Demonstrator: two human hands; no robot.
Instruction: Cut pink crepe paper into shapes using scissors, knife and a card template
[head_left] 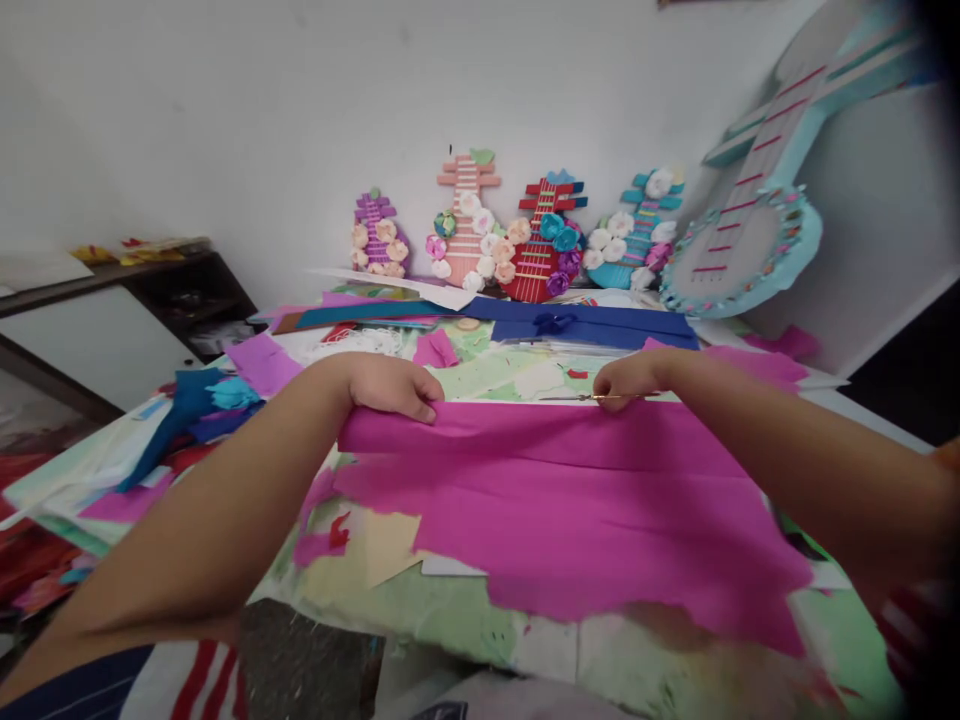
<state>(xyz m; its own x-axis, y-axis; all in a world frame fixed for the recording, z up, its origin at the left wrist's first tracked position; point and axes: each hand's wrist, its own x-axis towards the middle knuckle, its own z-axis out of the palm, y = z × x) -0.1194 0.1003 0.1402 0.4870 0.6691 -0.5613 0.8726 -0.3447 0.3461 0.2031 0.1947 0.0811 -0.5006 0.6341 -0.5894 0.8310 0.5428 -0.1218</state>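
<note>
A large sheet of magenta crepe paper (585, 520) lies across the table in front of me, with a folded band along its far edge and a ragged near edge. My left hand (394, 385) is closed at the band's left end, thumb on top of the paper. Farther right, my right hand (626, 380) is closed around a small pair of scissors (570, 399) with gold-coloured handles. Their thin blades point left along the far edge of the fold. Whether the right fingers also pinch the paper is hard to see.
Folded blue paper (600, 322) lies beyond my hands. Several flower-trimmed paper guitars (536, 255) lean on the wall, and a big pale-blue one (750, 250) stands at right. Teal and purple scraps (262, 365) cover the left side. A low cabinet (112, 330) stands beyond.
</note>
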